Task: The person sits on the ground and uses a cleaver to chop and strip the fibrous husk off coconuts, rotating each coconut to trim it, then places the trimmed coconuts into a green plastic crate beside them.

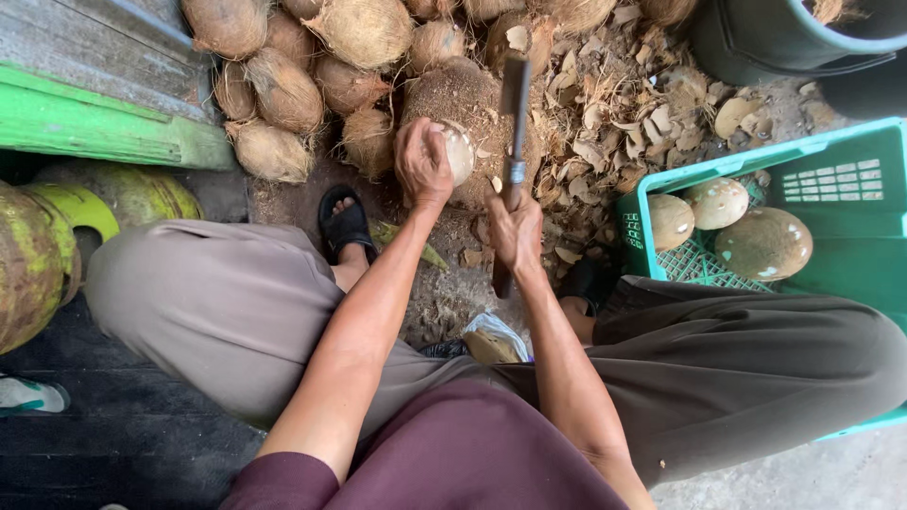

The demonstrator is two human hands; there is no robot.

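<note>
While the person sits low with knees spread, the head camera looks straight down on both forearms meeting over a rough brown stump-like chopping block (468,99), set between the feet so that the work sits close at hand. The left hand (422,162) closes over a pale, partly husked round coconut (457,149), pressing it on the block's top, fingers wrapped over its near side and so away from the edge. The right hand (516,229) is clenched tight round the dark handle of a long flat-bladed cleaver (514,109), the blade pointing away from the body and raised just right of the coconut.

A heap of fibrous brown unhusked coconuts (283,90) lies beyond the block on the left, within arm's reach. Dry husk chips (614,104) litter the ground on the right, the cleaver's side. A teal plastic crate (850,179) at the right knee holds three smooth tan peeled coconuts (763,243), apart from the rough ones. A black sandal (346,227) rests beside the block.
</note>
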